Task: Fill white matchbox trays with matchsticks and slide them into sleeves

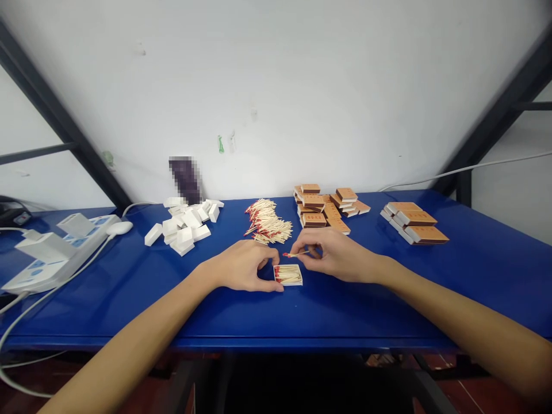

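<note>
A small white matchbox tray (301,282) with red-headed matches (288,273) in it lies near the front of the blue table. My left hand (248,265) grips the tray's left end between thumb and fingers. Just above the tray's right side, my right hand (330,253) pinches a few matches (297,253), their red heads pointing left; how many is hard to tell. Behind both hands lies a loose heap of matches (269,221), heads mostly to the left.
White trays (185,224) are piled at the back left. Orange-brown matchboxes (325,208) form a heap right of the matches, and more matchboxes (416,221) are stacked farther right. A power strip (47,264) with plugs and white cables occupies the left side. The wall borders the blue table (474,276).
</note>
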Demonstrator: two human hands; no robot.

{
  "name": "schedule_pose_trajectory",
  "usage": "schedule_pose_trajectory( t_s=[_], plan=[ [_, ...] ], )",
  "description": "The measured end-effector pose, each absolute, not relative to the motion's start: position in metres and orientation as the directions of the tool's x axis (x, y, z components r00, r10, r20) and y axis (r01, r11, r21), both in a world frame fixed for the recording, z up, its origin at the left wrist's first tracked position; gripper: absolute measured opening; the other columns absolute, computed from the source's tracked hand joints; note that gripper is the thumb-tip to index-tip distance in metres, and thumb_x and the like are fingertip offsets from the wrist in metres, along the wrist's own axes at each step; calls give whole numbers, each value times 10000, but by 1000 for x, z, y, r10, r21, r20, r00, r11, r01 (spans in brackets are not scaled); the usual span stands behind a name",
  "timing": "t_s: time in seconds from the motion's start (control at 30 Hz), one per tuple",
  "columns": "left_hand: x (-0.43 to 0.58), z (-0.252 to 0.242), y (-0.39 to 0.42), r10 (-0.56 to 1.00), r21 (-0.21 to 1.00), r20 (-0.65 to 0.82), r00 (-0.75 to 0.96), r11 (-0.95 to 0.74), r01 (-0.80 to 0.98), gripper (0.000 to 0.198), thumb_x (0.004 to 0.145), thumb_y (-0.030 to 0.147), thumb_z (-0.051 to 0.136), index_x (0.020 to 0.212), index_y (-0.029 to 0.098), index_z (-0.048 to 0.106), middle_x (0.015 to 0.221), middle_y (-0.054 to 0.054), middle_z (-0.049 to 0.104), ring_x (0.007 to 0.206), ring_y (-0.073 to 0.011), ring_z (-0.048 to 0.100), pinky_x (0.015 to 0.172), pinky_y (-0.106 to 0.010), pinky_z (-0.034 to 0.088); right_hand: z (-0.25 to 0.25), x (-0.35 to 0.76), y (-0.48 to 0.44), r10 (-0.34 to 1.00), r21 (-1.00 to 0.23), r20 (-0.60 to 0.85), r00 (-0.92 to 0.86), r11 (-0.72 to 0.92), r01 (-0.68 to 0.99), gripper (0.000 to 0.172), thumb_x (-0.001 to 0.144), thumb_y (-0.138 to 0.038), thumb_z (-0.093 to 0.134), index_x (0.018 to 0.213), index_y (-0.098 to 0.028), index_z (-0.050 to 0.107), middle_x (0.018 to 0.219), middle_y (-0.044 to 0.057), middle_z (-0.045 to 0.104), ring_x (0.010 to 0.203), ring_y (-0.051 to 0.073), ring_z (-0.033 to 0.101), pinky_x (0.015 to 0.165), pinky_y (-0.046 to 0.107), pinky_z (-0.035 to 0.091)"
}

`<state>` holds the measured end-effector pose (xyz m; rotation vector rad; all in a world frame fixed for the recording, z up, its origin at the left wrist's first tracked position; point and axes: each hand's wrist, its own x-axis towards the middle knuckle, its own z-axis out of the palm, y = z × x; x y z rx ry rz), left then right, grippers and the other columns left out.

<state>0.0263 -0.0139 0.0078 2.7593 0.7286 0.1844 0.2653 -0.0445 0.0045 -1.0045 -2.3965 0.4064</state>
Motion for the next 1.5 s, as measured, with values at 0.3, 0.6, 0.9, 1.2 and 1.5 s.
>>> schedule_pose_trajectory(
  t_s=[0.3, 0.6, 0.9, 1.2, 1.5],
  plan=[
    [26, 5, -13, 493, 314, 75, 867, -837, 448, 457, 782, 632, 662, 890, 189, 635, 645, 40, 545, 583, -113, 503, 557, -249, 307, -2, 252, -53, 673, -471, 246, -697, 712, 522, 139, 821, -121, 593, 913, -172, 685, 776, 8, 636, 619, 108, 519, 614, 240, 404],
    [26, 6, -14, 493, 299, 83, 866, -841, 450, 450, 783, 627, 663, 881, 189, 628, 649, 41, 544, 587, -113, 506, 563, -255, 311, -9, 253, -51, 644, -418, 307, -701, 753, 509, 173, 909, -170, 533, 943, -179, 703, 836, 34, 631, 683, 123, 561, 629, 247, 420],
    [24, 8, -14, 486, 262, 97, 869, -855, 448, 450, 783, 624, 665, 899, 191, 620, 703, 14, 563, 645, -144, 523, 600, -256, 341, -12, 251, -51, 621, -410, 389, -680, 778, 475, 163, 919, -211, 527, 885, -177, 683, 839, 37, 636, 674, 118, 566, 617, 244, 427],
    [27, 9, -22, 436, 268, 206, 876, -886, 378, 591, 805, 555, 673, 1267, 209, 547, 1134, -80, 617, 1014, -238, 589, 904, -346, 456, 14, 293, -28, 902, -26, 384, -199, 226, 974, 298, 927, -325, 443, 682, -194, 552, 721, 78, 632, 634, 197, 560, 561, 304, 335],
    [36, 3, -29, 329, 226, 183, 927, -931, 286, 447, 931, 369, 542, 1354, 225, 541, 1084, -82, 609, 961, -209, 591, 870, -309, 468, 4, 319, -11, 993, 26, 116, -35, 32, 999, 289, 916, -408, 449, 973, -153, 571, 1058, 185, 632, 877, 295, 645, 663, 352, 419]
  ],
)
